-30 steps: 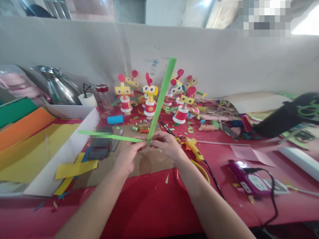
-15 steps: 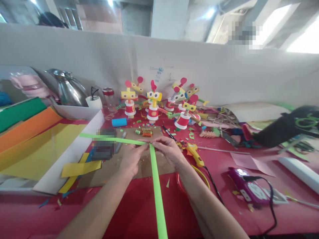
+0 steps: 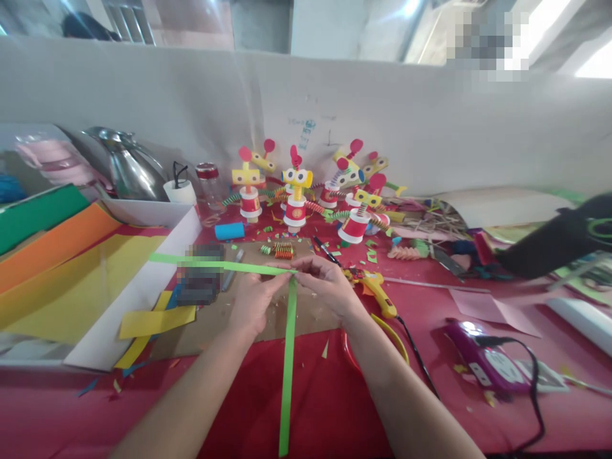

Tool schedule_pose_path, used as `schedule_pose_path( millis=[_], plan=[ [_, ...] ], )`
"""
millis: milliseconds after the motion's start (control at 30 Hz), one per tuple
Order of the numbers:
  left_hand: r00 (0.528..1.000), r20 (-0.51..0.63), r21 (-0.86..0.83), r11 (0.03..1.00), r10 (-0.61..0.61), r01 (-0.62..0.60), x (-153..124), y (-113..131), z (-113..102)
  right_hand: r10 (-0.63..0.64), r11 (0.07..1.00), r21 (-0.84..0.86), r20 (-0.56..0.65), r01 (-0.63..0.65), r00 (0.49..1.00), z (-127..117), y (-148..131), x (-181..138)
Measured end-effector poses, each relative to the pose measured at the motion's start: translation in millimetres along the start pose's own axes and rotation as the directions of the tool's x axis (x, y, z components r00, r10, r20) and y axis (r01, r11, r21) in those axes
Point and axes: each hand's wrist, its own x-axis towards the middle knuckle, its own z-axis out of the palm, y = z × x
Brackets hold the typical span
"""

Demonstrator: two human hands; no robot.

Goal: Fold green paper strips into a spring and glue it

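Note:
Two long green paper strips cross at their ends between my fingers. One green strip [image 3: 210, 262] runs out to the left over the cardboard. The other green strip [image 3: 287, 363] hangs down toward me over the red tabletop. My left hand [image 3: 253, 299] and my right hand [image 3: 325, 284] both pinch the folded joint where the strips meet, fingertips pressed together, just above a brown cardboard sheet [image 3: 224, 319].
Several paper-cup figures [image 3: 296, 204] with spring arms stand behind. A yellow glue gun [image 3: 377, 290] and a purple power strip [image 3: 482, 350] lie right. A white box [image 3: 138, 290] with coloured paper sheets sits left, beside a metal kettle [image 3: 127, 169]. Paper scraps litter the red tabletop [image 3: 248, 408].
The strip that stood upright a second ago was folded down toward me over the joint. Since half a second ago it has swung slightly left. The other strip still points left.

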Motion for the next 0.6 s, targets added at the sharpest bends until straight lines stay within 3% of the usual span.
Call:
schedule_pose_path(
  millis=[200,367,600],
  plan=[
    [0.999,-0.042,0.02,1.0,0.016,-0.015,-2.8,1.1,0.9,0.038,0.998,-0.049,-0.022,-0.039,0.999,-1.0,-3.5,-1.1],
    [0.992,0.092,-0.002,0.996,-0.092,0.093,-3.3,1.8,1.0,0.094,0.995,-0.018,-0.069,-0.095,0.993,-0.9,-2.1,-1.8],
    [0.988,0.068,-0.031,0.989,-0.14,0.143,-0.6,-3.6,-2.2,0.138,0.99,0.028,-0.033,-0.138,0.99,-4.8,-5.6,-1.4]
  ],
)
